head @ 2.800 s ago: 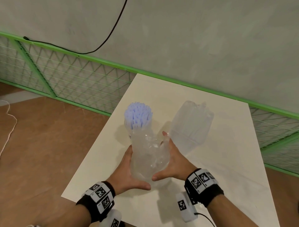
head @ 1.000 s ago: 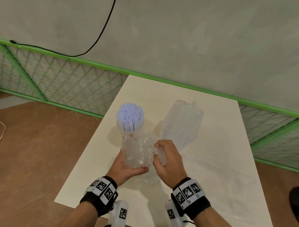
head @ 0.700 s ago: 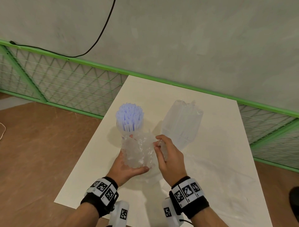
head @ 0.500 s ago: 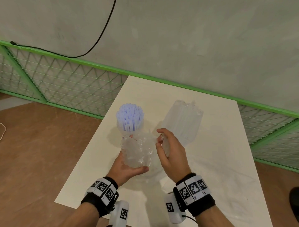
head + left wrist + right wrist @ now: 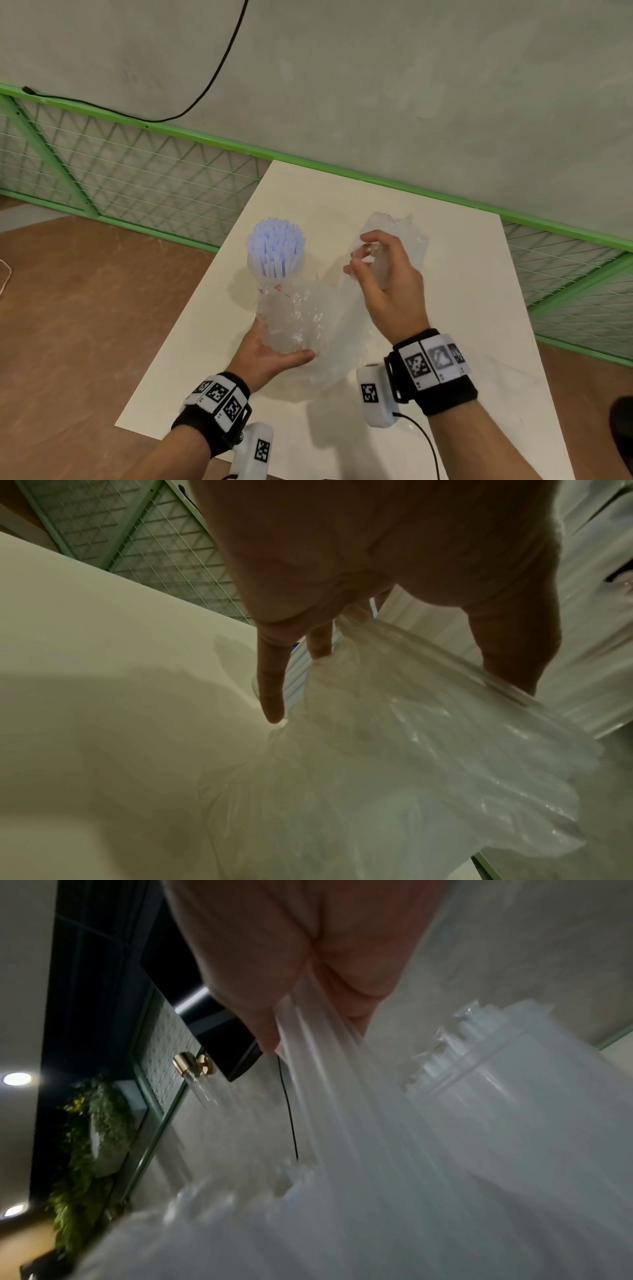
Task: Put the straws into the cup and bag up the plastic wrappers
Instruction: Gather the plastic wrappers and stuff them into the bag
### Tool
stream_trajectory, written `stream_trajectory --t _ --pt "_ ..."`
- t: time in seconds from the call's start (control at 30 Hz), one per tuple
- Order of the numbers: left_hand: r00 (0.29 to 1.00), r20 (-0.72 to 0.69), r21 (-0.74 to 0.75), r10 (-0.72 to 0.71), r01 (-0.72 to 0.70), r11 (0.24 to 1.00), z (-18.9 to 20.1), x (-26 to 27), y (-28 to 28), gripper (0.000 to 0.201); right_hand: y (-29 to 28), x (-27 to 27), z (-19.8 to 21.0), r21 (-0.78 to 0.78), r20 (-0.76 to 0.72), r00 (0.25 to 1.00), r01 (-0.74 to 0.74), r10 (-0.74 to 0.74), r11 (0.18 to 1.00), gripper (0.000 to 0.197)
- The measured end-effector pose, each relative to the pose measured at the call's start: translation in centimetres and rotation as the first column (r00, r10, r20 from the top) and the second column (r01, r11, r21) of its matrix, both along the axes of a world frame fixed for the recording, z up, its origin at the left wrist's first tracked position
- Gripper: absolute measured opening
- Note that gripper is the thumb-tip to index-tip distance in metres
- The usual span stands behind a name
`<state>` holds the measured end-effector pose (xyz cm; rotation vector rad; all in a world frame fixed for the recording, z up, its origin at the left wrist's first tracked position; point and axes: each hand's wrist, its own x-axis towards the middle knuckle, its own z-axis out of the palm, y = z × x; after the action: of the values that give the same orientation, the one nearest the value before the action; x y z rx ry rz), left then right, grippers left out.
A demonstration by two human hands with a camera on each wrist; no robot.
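A clear cup packed with pale blue straws stands at the table's left side. Just in front of it my left hand grips a crumpled wad of clear plastic wrappers, thumb across its base. In the left wrist view my fingers hold the same wad. My right hand is raised to the right of the cup and pinches the edge of a thin clear bag, which hangs down beside the wad. The right wrist view shows my fingertips pinching that film.
A tall clear pack of white straws stands behind my right hand, also in the right wrist view. The white table ends at a green mesh fence along a grey wall. Brown floor lies to the left.
My right hand has lifted up and to the right, away from the wad, drawing the bag's edge up with it. The left hand still holds the wad in the same place.
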<state>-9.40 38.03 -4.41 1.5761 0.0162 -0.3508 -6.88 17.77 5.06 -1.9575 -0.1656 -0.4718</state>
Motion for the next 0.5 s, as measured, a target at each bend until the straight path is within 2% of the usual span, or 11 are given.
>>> stream_trajectory --t 0.13,0.23,0.33,0.4,0.5 --pt "1.0 -0.009 -0.018 0.007 -0.007 1.0 0.1 0.0 -0.1 0.105 -1.8 1.3 2.5 0.201 0.102 0.986 0.109 -0.131 0.974 0.033" --pt "1.0 -0.018 -0.032 0.013 -0.014 0.999 -0.2 -0.1 0.1 0.102 -3.2 2.0 5.5 0.369 0.222 0.96 0.08 -0.171 0.926 0.034" --pt "0.999 -0.029 -0.032 0.018 -0.019 0.999 -0.4 0.0 0.2 0.096 -5.2 2.4 9.1 0.398 0.351 0.923 0.005 -0.158 0.917 0.035" --pt "0.999 -0.03 -0.028 0.013 -0.014 0.999 -0.6 0.1 0.2 0.099 -6.7 3.0 11.3 0.375 0.429 0.893 -0.039 -0.136 0.926 0.037" --pt "0.999 -0.036 -0.027 0.019 -0.02 0.999 -0.6 0.1 0.2 0.105 -8.7 5.0 12.6 0.334 0.462 0.881 -0.064 -0.104 0.94 0.043"
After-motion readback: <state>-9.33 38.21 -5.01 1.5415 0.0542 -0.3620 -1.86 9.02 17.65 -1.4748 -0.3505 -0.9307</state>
